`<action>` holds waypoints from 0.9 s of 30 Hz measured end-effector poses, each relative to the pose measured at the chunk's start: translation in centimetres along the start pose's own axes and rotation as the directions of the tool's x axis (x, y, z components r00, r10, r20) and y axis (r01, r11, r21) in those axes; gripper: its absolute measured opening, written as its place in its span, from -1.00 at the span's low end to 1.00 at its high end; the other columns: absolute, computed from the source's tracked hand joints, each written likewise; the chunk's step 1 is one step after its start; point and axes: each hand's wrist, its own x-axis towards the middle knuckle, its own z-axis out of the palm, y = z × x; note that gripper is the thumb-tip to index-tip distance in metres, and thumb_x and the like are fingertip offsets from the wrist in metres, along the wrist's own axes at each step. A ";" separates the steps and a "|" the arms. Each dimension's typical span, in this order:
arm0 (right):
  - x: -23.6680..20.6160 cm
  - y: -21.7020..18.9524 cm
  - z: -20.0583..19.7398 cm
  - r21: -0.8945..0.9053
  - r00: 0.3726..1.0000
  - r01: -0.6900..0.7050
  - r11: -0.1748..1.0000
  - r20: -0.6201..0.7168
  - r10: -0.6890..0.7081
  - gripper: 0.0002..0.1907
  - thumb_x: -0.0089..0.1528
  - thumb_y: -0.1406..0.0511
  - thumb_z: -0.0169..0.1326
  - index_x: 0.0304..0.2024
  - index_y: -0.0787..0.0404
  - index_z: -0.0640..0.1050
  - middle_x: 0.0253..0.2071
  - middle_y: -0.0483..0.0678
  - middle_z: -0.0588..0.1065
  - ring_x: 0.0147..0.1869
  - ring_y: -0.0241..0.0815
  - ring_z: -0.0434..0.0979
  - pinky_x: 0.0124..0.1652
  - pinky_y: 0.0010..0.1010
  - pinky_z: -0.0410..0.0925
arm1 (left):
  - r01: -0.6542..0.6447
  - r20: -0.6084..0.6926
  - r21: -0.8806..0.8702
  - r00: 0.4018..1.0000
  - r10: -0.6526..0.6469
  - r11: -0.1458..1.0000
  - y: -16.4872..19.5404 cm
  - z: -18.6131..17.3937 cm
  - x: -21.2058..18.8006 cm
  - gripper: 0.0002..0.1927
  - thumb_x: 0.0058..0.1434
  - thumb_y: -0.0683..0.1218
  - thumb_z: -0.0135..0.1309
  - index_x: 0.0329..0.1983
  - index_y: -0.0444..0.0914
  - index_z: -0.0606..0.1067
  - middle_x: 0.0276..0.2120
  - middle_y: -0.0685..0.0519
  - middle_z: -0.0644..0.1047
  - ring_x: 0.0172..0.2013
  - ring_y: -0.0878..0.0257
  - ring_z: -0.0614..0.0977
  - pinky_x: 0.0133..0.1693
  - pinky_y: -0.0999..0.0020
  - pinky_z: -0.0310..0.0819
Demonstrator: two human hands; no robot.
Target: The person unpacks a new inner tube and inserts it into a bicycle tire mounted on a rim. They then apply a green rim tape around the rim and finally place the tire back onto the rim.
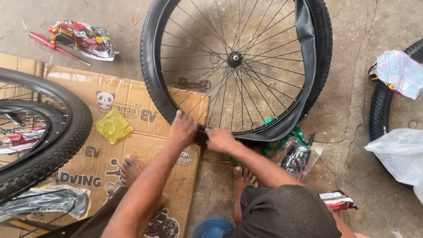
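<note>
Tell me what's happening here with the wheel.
A barefoot person sits on the floor with a spoked bicycle wheel upright in front of them. Both hands press on its lower edge: the left hand on the tyre, the right hand where the black inner tube meets the rim. The tube hangs loose inside the right side of the wheel, not tucked in. Flattened cardboard, a red screwdriver and another wheel lie around.

A single head-worn view is given, aimed steeply down from close above at the concrete floor (352, 114); the wearer's own knees and feet are seen along its bottom edge
</note>
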 end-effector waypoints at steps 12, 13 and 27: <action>-10.8 1.5 -1.4 -0.335 0.644 0.213 0.918 -0.659 -0.390 -0.51 -0.02 0.51 -0.01 -0.02 0.26 0.57 -0.07 0.02 0.56 0.02 0.04 0.55 -0.01 -0.07 0.36 | 0.097 0.274 0.093 0.954 -0.119 0.991 -1.6 -5.7 -0.3 -0.62 0.10 -0.09 0.21 0.03 -0.11 0.51 -0.06 -0.07 0.52 0.08 0.04 0.49 0.31 -0.13 0.01; -11.2 1.7 -1.6 -0.343 0.638 0.171 0.924 -0.676 -0.369 -0.47 -0.05 0.50 -0.02 0.00 0.28 0.58 -0.09 0.02 0.57 -0.03 0.04 0.55 -0.04 -0.08 0.35 | 0.120 0.222 0.113 0.964 -0.143 0.986 -2.2 -6.5 -0.5 -0.57 0.09 -0.08 0.21 0.06 -0.13 0.49 -0.04 -0.05 0.51 0.11 0.04 0.48 0.33 -0.19 -0.04; -3.9 4.6 -1.8 -0.162 0.696 0.434 0.886 -0.563 -0.444 -0.60 0.04 0.51 0.09 -0.14 0.04 0.68 -0.14 -0.04 0.58 -0.08 0.03 0.55 -0.13 -0.19 0.43 | -0.036 -0.014 -0.090 0.999 0.035 0.995 0.3 -3.3 -1.8 -0.36 -0.11 -0.14 0.22 0.14 -0.18 0.44 0.02 -0.07 0.41 0.06 0.04 0.45 0.12 0.07 0.26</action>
